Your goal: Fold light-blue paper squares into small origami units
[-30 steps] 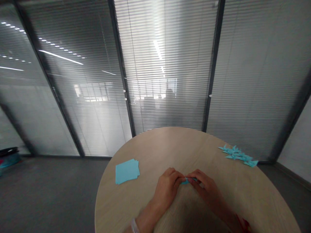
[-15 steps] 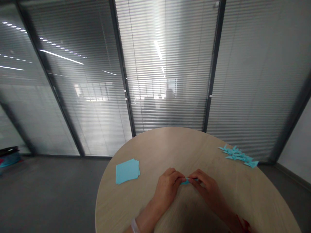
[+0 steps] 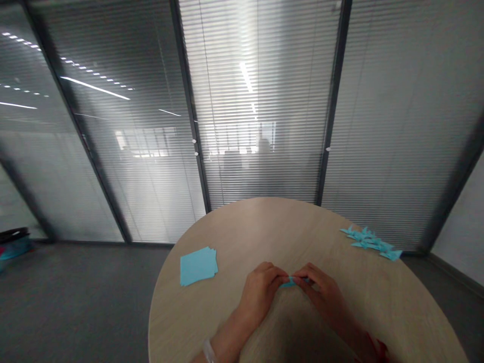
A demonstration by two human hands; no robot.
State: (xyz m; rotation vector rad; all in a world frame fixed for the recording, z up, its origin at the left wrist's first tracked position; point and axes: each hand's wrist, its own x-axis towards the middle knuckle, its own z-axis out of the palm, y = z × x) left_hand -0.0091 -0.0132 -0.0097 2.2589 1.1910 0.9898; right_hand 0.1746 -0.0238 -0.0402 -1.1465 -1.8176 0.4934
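Observation:
A small folded piece of blue paper [image 3: 288, 284] lies low over the table between my two hands, mostly covered by the fingers. My left hand [image 3: 261, 288] pinches its left side with thumb and fingertips. From the other side, my right hand [image 3: 320, 287] grips the paper with thumb and forefinger, so that the fingertips of both hands almost meet. The exact shape of the folds is hidden. To the left rests a stack of flat blue paper sheets [image 3: 198, 266]. Several folded blue paper figures [image 3: 372, 242] with pointed tips sit in a cluster at the right.
The round wooden table [image 3: 264, 222] has its curved far edge close to a glass wall with blinds [image 3: 260, 166]. On the grey floor [image 3: 94, 297] at the far left stands a dark and blue object [image 3: 15, 244], cut off by the picture's edge.
Hardly anything differs. Both hands keep their pinch on the folded blue paper, with only a very slight shift at the fingertips.

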